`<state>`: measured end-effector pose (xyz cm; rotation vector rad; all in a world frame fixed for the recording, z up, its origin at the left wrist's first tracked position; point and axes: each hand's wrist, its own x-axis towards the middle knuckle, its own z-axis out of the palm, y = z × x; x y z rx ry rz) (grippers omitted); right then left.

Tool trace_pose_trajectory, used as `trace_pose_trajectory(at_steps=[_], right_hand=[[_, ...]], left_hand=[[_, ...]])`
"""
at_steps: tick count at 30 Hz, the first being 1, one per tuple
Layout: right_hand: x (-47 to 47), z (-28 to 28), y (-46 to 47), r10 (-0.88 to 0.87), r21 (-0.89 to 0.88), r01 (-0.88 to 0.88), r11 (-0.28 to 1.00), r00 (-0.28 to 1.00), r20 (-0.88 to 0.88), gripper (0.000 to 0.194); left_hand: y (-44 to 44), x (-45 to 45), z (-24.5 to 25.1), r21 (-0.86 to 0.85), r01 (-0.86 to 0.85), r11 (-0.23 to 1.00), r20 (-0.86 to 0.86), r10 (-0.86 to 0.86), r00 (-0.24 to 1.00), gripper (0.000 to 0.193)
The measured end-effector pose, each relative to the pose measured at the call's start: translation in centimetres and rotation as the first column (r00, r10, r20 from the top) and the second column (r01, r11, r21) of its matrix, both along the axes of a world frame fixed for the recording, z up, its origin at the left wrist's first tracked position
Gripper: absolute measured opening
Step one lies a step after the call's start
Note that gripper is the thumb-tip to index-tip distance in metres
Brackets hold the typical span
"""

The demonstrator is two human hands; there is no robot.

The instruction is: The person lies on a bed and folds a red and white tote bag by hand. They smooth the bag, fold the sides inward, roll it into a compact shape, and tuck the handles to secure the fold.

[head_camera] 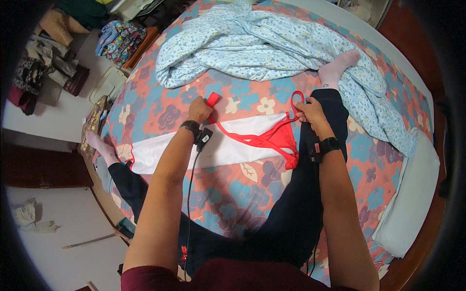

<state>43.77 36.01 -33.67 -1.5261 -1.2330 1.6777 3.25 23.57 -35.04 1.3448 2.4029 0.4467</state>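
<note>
A white apron with red trim (209, 154) lies spread across the bed between my legs, its lower hem toward my left foot. My left hand (199, 110) is closed around a red strap (214, 98) at the apron's far edge. Between thumb and fingers of my right hand (310, 112) is a red looped strap (293, 95) at the apron's right end. More red strap (271, 145) lies crossed over the white cloth, and part of it is bunched (291, 162) beside my right thigh. My left palm and the strap inside it are hidden.
A crumpled light-blue patterned quilt (251, 47) lies beyond the apron; my right foot (338, 69) rests against it. The bed sheet (214, 192) is floral. A white pillow (407, 207) is at right. Clothes hang (47, 62) at left, and a cable (188, 203) runs along my left arm.
</note>
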Motion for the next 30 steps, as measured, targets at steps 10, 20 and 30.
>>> trace_pose_trajectory(at_steps=[10,20,30], right_hand=[[0.3,-0.4,0.3,0.08,-0.049,-0.086,0.995,0.99,-0.117,0.072],[0.3,-3.4,0.6,0.19,0.11,-0.185,0.977,0.981,-0.042,0.053],[-0.5,-2.6,-0.4,0.144,0.228,-0.152,0.962,0.988,0.052,0.022]], left_hand=[[6.6,1.3,2.1,0.361,-0.106,0.926,0.532,-0.112,0.839,0.009],[-1.5,7.0,16.8,0.59,0.251,0.767,0.291,-0.492,0.821,0.007],[-17.9,4.6,11.6,0.315,0.047,0.948,0.709,-0.267,0.652,0.005]])
